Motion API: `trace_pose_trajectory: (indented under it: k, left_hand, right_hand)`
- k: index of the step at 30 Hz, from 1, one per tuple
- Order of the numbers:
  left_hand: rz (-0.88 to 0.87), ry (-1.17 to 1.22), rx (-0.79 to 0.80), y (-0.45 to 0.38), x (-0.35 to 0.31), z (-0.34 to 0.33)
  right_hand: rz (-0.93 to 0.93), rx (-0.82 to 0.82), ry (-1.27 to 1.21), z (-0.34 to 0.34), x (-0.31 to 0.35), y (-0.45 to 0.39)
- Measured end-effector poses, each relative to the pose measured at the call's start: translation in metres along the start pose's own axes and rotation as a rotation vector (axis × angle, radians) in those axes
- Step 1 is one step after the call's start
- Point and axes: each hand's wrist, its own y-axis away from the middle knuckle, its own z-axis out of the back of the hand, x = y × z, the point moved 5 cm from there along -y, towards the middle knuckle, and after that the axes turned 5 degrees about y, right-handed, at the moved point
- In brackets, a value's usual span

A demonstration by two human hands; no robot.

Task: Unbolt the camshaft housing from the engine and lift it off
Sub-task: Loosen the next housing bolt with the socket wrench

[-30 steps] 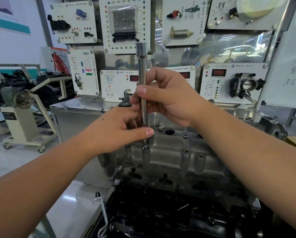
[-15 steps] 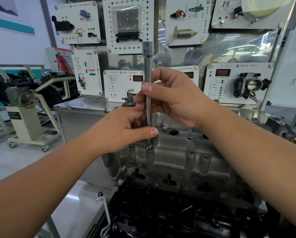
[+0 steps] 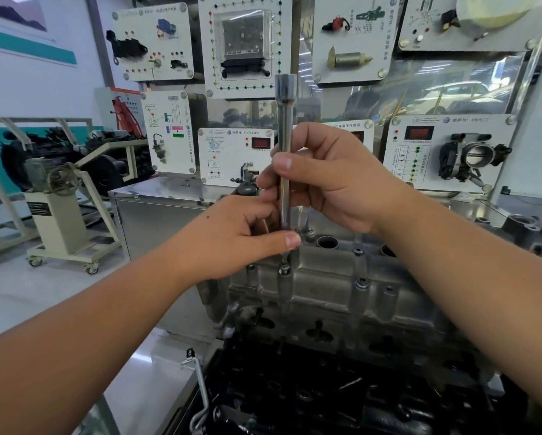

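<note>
The grey cast camshaft housing (image 3: pixel 335 287) sits on top of the dark engine (image 3: pixel 341 387), with several bolts along its near edge. A long steel socket extension bar (image 3: pixel 284 127) stands upright over a bolt (image 3: pixel 284 267) at the housing's left end. My right hand (image 3: pixel 332 177) pinches the bar's middle between thumb and fingers. My left hand (image 3: pixel 232 237) grips the bar's lower end, thumb stretched across its front; the tip is partly hidden by that hand.
A wall of white training panels (image 3: pixel 244 45) with mounted car parts stands behind the engine. A steel cabinet (image 3: pixel 156 215) is behind the left end. Another engine on a wheeled stand (image 3: pixel 59 215) is at far left. A bent metal rod (image 3: pixel 200 387) hangs at the engine's near left.
Both hands keep their hold on the upright bar. The view has drifted slightly so the scene sits a little further right; the fingers have shifted only minutely on the bar.
</note>
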Motion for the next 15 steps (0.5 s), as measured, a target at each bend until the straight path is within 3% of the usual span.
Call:
trace_pose_trajectory:
  k: [15]
  left_hand:
    - [-0.006,0.012,0.019,-0.0014,0.0027,0.0000]
  right_hand:
    - [0.000,-0.004,-0.002,-0.0002,-0.0002,-0.0003]
